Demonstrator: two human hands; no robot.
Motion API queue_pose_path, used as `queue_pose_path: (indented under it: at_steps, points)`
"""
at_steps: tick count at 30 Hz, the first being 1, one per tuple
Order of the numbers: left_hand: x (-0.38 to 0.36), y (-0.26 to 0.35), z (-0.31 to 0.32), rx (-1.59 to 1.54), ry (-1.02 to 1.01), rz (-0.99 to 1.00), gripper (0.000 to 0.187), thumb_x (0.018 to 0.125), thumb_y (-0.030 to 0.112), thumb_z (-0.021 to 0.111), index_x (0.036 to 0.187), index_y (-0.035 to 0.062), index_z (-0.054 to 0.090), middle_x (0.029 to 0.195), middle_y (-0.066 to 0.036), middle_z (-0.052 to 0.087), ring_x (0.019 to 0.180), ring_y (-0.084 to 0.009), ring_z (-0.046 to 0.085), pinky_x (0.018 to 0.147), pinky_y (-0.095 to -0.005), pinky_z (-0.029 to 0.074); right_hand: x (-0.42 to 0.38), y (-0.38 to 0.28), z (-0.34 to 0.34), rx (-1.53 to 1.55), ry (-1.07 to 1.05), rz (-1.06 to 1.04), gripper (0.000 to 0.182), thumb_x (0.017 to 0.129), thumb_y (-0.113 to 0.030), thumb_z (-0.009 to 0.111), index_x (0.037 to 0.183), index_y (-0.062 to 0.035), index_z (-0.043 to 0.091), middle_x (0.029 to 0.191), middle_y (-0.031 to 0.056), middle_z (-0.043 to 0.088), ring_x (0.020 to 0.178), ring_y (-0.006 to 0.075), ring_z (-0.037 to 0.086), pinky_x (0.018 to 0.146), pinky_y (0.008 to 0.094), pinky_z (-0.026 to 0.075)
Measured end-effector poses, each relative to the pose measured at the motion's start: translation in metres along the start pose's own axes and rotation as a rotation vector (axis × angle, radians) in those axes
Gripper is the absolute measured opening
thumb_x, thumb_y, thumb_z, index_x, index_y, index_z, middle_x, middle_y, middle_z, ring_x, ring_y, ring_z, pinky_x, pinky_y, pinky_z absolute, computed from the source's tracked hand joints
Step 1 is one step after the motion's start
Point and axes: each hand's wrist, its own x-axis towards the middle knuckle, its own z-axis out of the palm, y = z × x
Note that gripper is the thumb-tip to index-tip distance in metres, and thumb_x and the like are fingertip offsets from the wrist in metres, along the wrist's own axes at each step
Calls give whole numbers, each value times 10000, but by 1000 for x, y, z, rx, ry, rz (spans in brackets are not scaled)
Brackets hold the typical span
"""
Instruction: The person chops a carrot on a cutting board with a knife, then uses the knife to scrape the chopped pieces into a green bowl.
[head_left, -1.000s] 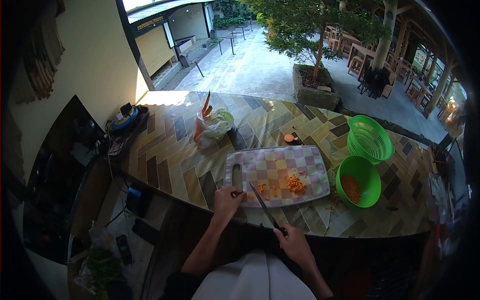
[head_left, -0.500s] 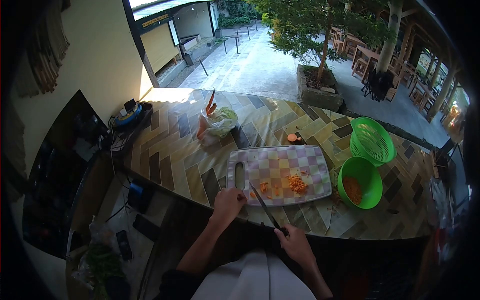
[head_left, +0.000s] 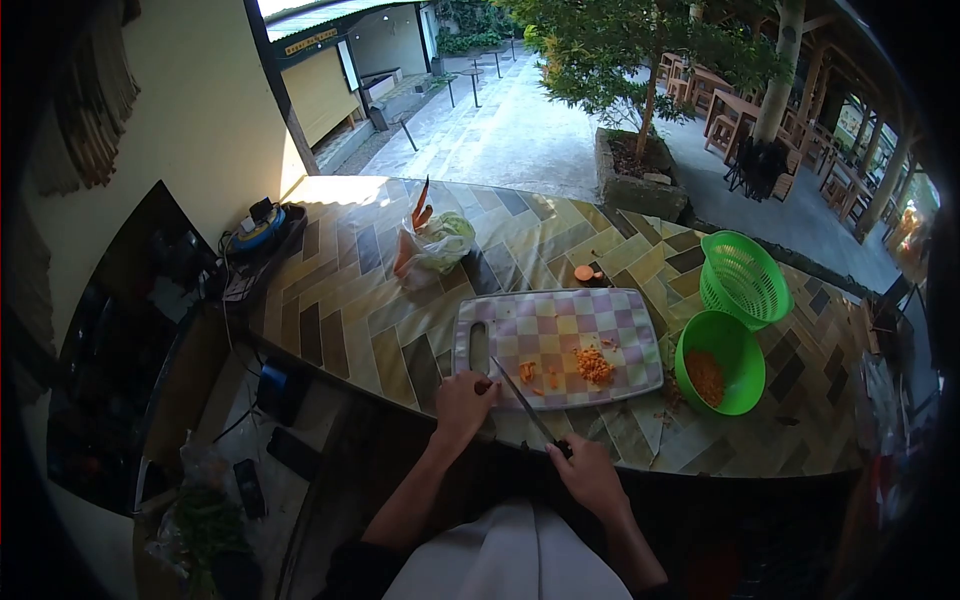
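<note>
My right hand is wrapped round the handle of a knife, whose blade slants up and left over the near edge of the checkered cutting board. At the board's near left corner, my left hand is closed, fingertips close to the blade; what it pinches is too small to name. Chopped orange pieces form a small heap on the board, with a few larger bits to their left. A green bowl right of the board holds shredded orange food.
A green strainer stands behind the bowl. Beyond the board lie an orange slice and, to the left, a plastic bag of vegetables. Cables and a blue item sit at the table's left end.
My left hand has moved slightly right and up, nearer the blade. The knife and my right hand have shifted a little to the left.
</note>
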Motion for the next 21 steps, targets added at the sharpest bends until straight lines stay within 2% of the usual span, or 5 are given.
queue_pose_path:
  at_steps: [3,6,10,16,21]
  points:
    - [-5,-7,11,38,23,94,224,858,259,694,857,40,738,782,-148,687,785,-321,669,734,-404,528,-1,0,2,22,15,4,356,947,-285,614,989,67,641,765,267,641,751,426,644,669,447,480]
    - [-9,-9,5,34,11,188,177,846,224,720,895,57,756,807,-139,704,734,-257,663,702,-359,525,-4,4,7,29,31,-15,344,947,-275,617,984,67,638,732,259,631,711,415,641,638,441,471]
    - [-9,-7,-8,-103,50,166,154,820,197,745,867,50,747,811,-132,682,777,-311,642,740,-403,515,-7,-3,4,36,-4,14,343,942,-279,626,972,62,636,722,257,629,695,408,640,630,441,467]
    - [-10,-12,3,-74,100,208,138,779,148,765,885,59,766,878,-104,704,839,-299,641,781,-394,522,-7,-3,-5,-3,-38,5,341,944,-292,607,955,49,614,751,277,640,778,450,640,692,497,488]
    - [-4,-11,6,-102,113,310,138,766,85,751,901,64,770,889,-106,709,854,-303,641,787,-393,522,-7,0,-19,-3,-38,-17,354,936,-308,615,976,43,636,769,260,653,799,435,647,712,482,493]
